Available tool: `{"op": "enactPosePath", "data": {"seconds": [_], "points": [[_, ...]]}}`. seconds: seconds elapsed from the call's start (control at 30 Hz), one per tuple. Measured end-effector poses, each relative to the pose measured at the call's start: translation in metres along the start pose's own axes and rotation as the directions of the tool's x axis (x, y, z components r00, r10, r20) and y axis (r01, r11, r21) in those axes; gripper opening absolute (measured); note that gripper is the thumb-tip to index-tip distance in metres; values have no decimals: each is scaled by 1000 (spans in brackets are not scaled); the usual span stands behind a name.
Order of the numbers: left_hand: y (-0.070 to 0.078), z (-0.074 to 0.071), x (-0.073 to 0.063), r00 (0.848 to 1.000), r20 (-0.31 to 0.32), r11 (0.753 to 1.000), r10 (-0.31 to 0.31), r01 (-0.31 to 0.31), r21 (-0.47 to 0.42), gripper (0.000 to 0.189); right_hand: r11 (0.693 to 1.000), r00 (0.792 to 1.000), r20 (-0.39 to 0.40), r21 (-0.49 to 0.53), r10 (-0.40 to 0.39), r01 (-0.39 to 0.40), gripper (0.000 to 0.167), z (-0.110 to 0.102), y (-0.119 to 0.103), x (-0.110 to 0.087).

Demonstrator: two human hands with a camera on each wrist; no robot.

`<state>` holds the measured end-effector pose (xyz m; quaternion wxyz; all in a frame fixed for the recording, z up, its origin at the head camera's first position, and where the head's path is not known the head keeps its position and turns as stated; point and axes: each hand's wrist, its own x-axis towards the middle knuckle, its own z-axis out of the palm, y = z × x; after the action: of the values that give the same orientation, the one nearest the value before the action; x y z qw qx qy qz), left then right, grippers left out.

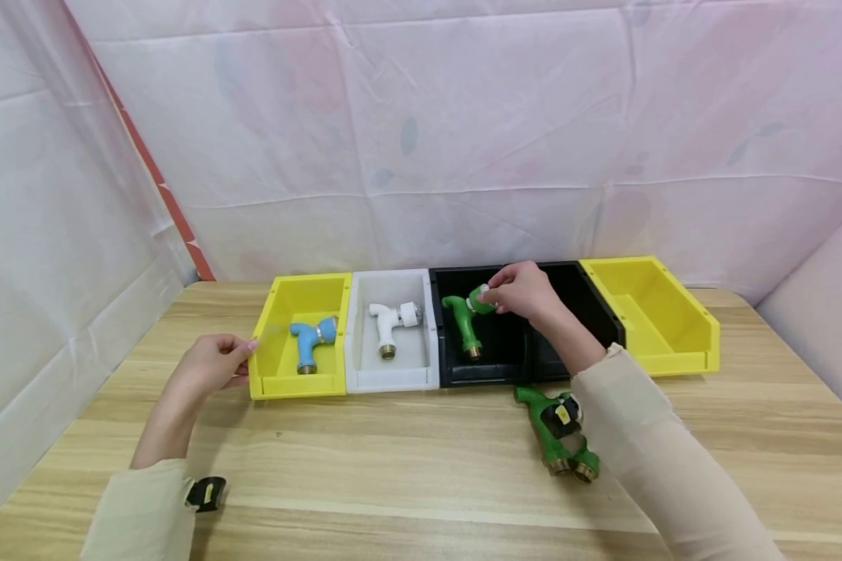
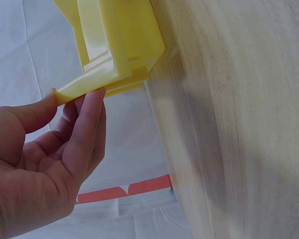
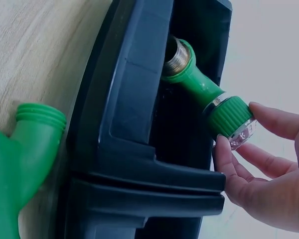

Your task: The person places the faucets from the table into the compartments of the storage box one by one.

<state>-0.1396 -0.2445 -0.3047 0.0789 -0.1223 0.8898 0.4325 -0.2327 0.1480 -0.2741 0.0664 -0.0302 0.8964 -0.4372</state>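
Note:
My left hand (image 1: pixel 209 366) pinches the rim of the leftmost yellow bin (image 1: pixel 267 336) between thumb and fingers; the left wrist view shows this grip (image 2: pixel 84 82) up close. Inside that bin lies a blue tap (image 1: pixel 307 343). In the left black bin (image 1: pixel 494 366) my right hand (image 1: pixel 522 292) holds a green tap (image 1: pixel 465 323) by its ribbed knob. Thumb and fingers surround the knob (image 3: pixel 231 117) in the right wrist view, and the tap's brass threaded end (image 3: pixel 177 59) points into the bin. A white tap (image 1: pixel 387 323) lies in the white bin (image 1: pixel 393 380).
More green taps (image 1: pixel 543 436) lie on the wooden table (image 1: pixel 365 475) before the black bins, partly hidden by my right sleeve. A second black bin (image 1: pixel 568 300) and another yellow bin (image 1: pixel 663 312) stand to the right. A cloth curtain (image 1: pixel 477 140) hangs behind.

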Motion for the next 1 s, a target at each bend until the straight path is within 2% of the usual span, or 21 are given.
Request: {"op": "enactPosePath", "data": {"seconds": [0.5, 0.73, 1.0], "points": [[2, 1, 0, 1000, -1, 1000, -3, 3, 6, 33, 985, 999, 1, -164, -48, 47, 25, 18, 1, 2], [2, 1, 1, 1000, -1, 1000, -3, 3, 16, 33, 980, 997, -9, -184, -74, 71, 24, 22, 2, 1], [0, 1, 1, 1000, 2, 1000, -2, 2, 7, 34, 982, 998, -16, -180, -59, 55, 24, 25, 3, 4]]}}
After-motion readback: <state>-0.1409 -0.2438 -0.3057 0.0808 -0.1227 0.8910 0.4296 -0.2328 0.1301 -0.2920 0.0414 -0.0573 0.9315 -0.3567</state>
